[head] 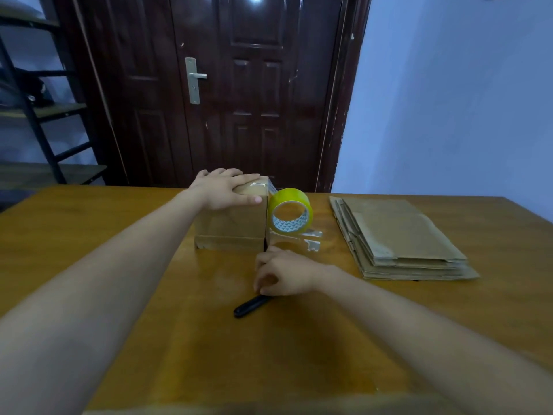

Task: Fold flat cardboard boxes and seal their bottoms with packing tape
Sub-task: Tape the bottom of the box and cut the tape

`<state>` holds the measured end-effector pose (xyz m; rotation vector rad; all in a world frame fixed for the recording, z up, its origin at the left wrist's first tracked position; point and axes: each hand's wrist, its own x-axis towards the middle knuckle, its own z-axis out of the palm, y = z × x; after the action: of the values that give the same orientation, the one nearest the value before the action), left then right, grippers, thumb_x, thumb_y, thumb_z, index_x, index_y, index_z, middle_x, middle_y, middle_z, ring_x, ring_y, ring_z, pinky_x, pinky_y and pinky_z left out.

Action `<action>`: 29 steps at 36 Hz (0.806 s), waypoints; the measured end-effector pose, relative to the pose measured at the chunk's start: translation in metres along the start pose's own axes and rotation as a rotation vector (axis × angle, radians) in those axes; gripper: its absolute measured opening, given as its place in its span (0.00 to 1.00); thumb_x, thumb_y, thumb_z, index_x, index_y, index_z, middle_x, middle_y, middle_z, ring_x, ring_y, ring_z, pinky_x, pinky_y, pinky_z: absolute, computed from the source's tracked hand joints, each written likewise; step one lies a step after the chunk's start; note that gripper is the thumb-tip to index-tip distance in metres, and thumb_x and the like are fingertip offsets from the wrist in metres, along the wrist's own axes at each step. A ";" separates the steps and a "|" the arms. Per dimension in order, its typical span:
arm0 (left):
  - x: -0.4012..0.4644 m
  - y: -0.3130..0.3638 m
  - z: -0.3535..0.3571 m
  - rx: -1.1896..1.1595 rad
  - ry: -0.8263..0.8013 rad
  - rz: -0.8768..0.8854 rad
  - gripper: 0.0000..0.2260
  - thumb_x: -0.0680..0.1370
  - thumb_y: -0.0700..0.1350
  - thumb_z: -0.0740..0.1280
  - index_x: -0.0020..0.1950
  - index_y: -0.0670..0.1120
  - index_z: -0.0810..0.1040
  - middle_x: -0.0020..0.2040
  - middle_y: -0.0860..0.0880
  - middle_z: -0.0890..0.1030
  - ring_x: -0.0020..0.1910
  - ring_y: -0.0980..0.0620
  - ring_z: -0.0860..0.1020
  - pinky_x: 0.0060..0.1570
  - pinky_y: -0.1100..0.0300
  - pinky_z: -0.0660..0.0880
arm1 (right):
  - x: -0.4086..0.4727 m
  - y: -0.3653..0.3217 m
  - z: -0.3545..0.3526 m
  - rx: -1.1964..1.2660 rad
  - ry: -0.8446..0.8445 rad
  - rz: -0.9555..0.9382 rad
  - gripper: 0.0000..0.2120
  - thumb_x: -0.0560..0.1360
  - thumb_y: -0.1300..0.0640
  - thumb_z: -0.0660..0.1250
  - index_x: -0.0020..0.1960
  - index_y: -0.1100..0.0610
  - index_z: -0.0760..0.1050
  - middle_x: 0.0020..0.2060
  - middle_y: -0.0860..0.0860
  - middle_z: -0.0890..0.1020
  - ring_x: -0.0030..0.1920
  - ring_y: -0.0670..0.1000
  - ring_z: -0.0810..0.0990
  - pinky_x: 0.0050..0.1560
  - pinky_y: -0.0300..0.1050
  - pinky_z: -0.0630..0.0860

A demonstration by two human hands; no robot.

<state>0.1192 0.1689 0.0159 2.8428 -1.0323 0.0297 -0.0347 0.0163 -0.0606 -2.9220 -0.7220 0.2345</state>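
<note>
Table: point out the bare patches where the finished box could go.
Bare wood lies left of the box toward the table edge, and near the front edge. Crowded: tape roll, tape scraps and flat cardboard stack on the right.

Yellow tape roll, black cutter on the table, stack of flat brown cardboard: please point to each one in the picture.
yellow tape roll (299, 196), head view, on the outer yellow band.
black cutter (249, 307), head view, on the handle left of the right hand.
stack of flat brown cardboard (401, 235), head view, on the top sheet.

A dark wooden door (239, 85) stands behind the table (119, 220), metal shelving (39, 115) at left.
</note>
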 end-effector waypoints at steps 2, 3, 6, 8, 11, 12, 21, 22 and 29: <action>0.000 0.000 0.000 0.002 0.001 -0.001 0.39 0.64 0.78 0.48 0.74 0.68 0.52 0.76 0.54 0.59 0.75 0.48 0.55 0.71 0.40 0.48 | -0.002 -0.003 -0.001 0.016 -0.016 0.007 0.12 0.77 0.48 0.65 0.56 0.51 0.79 0.50 0.50 0.74 0.53 0.50 0.68 0.56 0.52 0.70; 0.000 0.000 0.000 0.003 0.002 -0.001 0.39 0.64 0.78 0.47 0.74 0.68 0.52 0.76 0.54 0.59 0.75 0.48 0.55 0.71 0.40 0.48 | -0.004 -0.005 -0.001 0.022 -0.035 0.009 0.14 0.76 0.46 0.65 0.57 0.51 0.78 0.50 0.50 0.73 0.53 0.50 0.68 0.55 0.51 0.70; 0.000 0.001 0.000 0.006 0.007 0.002 0.39 0.64 0.77 0.48 0.74 0.67 0.52 0.76 0.54 0.59 0.75 0.48 0.56 0.71 0.40 0.49 | -0.007 -0.008 0.001 -0.072 -0.058 -0.022 0.17 0.74 0.45 0.67 0.60 0.52 0.76 0.51 0.50 0.74 0.54 0.51 0.68 0.52 0.49 0.68; -0.001 0.001 0.000 0.005 0.008 0.002 0.39 0.65 0.77 0.48 0.74 0.67 0.52 0.76 0.54 0.59 0.75 0.48 0.56 0.71 0.40 0.48 | -0.009 -0.011 0.005 -0.140 -0.013 -0.056 0.14 0.75 0.50 0.67 0.59 0.54 0.76 0.51 0.52 0.75 0.55 0.52 0.69 0.53 0.50 0.68; -0.001 0.002 0.000 0.011 0.009 0.001 0.39 0.65 0.77 0.48 0.75 0.67 0.52 0.76 0.53 0.59 0.75 0.48 0.56 0.71 0.40 0.48 | -0.010 -0.012 0.008 -0.166 0.061 -0.094 0.12 0.76 0.54 0.66 0.58 0.56 0.77 0.50 0.53 0.75 0.54 0.53 0.71 0.52 0.50 0.71; -0.001 0.002 -0.001 0.011 0.009 0.000 0.39 0.65 0.77 0.48 0.75 0.67 0.52 0.76 0.53 0.59 0.75 0.48 0.56 0.71 0.41 0.49 | -0.010 -0.014 0.007 -0.139 0.084 -0.075 0.12 0.77 0.54 0.65 0.59 0.56 0.77 0.50 0.53 0.75 0.53 0.53 0.73 0.51 0.50 0.72; -0.001 0.002 0.000 0.023 0.017 0.007 0.37 0.66 0.77 0.48 0.74 0.67 0.52 0.76 0.54 0.59 0.74 0.49 0.57 0.71 0.41 0.49 | -0.017 -0.029 -0.034 1.114 0.567 0.142 0.06 0.81 0.59 0.58 0.56 0.57 0.70 0.23 0.50 0.75 0.21 0.49 0.73 0.26 0.40 0.70; -0.001 0.001 0.000 0.023 0.014 0.006 0.38 0.65 0.77 0.47 0.74 0.68 0.52 0.76 0.54 0.59 0.74 0.49 0.57 0.71 0.41 0.49 | -0.018 -0.030 -0.040 1.237 0.644 0.125 0.06 0.81 0.59 0.57 0.55 0.56 0.71 0.23 0.50 0.76 0.22 0.49 0.75 0.26 0.41 0.71; -0.002 0.001 0.000 0.025 0.022 0.012 0.38 0.65 0.77 0.47 0.74 0.68 0.51 0.75 0.54 0.60 0.74 0.50 0.57 0.71 0.41 0.50 | -0.024 -0.016 -0.079 1.642 0.974 -0.033 0.11 0.80 0.65 0.55 0.55 0.58 0.75 0.38 0.57 0.81 0.42 0.56 0.83 0.40 0.43 0.80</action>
<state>0.1170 0.1693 0.0158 2.8518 -1.0525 0.0746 -0.0484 0.0129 0.0224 -1.1613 -0.1529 -0.4067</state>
